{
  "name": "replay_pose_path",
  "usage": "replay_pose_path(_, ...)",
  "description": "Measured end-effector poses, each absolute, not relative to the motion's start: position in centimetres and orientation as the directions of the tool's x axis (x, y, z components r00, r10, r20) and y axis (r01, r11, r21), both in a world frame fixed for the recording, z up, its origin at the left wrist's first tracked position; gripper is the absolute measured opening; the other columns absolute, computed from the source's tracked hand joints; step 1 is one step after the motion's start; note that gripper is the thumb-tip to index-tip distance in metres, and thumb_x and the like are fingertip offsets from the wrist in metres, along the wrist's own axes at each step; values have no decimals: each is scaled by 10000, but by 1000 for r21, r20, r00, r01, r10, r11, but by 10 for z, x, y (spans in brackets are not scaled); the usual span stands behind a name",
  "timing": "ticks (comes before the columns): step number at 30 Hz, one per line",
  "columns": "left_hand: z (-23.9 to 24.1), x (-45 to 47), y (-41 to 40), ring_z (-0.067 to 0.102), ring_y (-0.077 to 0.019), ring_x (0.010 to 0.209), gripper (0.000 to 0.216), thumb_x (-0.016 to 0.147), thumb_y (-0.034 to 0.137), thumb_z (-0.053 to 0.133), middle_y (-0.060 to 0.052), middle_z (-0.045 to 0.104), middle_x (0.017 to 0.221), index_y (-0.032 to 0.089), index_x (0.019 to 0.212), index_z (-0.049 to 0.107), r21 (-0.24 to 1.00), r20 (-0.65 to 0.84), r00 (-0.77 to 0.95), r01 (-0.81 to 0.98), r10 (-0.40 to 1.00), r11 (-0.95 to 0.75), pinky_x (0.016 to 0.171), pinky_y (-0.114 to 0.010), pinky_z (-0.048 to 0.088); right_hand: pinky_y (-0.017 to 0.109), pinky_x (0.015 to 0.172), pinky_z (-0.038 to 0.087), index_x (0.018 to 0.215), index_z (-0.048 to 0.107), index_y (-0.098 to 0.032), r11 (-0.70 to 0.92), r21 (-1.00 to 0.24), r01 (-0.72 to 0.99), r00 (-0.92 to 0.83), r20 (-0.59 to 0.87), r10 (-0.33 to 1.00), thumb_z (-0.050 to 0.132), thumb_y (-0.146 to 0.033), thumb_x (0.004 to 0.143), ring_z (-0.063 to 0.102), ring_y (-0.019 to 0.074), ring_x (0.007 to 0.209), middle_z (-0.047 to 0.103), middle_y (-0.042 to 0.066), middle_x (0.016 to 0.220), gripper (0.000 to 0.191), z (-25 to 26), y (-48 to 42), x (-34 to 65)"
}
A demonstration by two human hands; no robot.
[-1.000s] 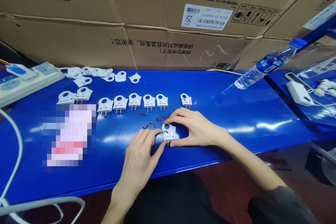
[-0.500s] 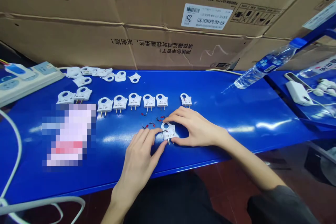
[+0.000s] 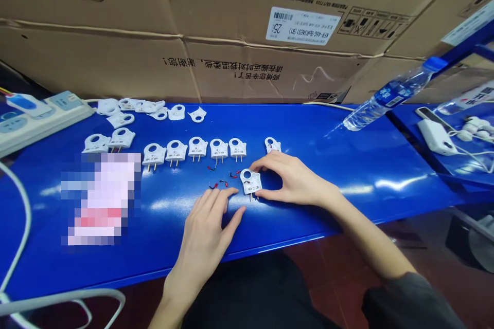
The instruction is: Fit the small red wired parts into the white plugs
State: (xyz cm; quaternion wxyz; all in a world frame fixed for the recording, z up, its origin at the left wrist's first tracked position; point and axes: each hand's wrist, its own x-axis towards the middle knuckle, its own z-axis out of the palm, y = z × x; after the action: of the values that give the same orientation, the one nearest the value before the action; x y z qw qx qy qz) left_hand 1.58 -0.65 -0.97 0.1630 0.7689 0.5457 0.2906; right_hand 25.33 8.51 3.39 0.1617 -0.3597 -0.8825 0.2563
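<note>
My right hand (image 3: 295, 180) pinches a white two-pin plug half (image 3: 250, 183) by its right edge on the blue table (image 3: 347, 164), thumb low and fingers above. Flat on the table to the left lies my left hand (image 3: 210, 226), fingers stretched out and holding nothing, its fingertips just short of that plug. Small red and black wire pieces (image 3: 223, 179) lie between the hands and a row of white plug halves (image 3: 196, 148). One more plug half (image 3: 272, 144) sits just beyond my right fingers.
More white plug shells (image 3: 154, 109) are piled at the back left beside a power strip (image 3: 34, 115). A water bottle (image 3: 389, 92) lies on its side at the right. Large cardboard boxes (image 3: 231, 25) wall off the back. A white cable (image 3: 23, 226) curves at the left.
My right hand has slid the plug half away from me and slightly right, off my left fingertips. The left hand has stayed in place.
</note>
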Motion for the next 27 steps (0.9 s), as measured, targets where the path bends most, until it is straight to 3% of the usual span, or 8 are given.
replay_pose_path(9,-10,16,-7,583,-200,832,241,1046,365,545,-8,599,871,228,1239,591,564,264,237,748,935,-349,795,-357,473,452,943,500,1268,638,-239,620,-442,649,-570,257,780,728,-397,938,615,290,1068,732,77,1224,377,32,111,268)
replay_pose_path(27,-8,17,-6,625,-215,849,214,1050,331,536,-19,640,886,211,1210,611,521,289,253,768,923,-373,795,-360,483,484,957,436,1291,640,-211,598,-270,755,-568,185,802,666,-405,930,535,345,1179,717,110,1251,410,22,135,258)
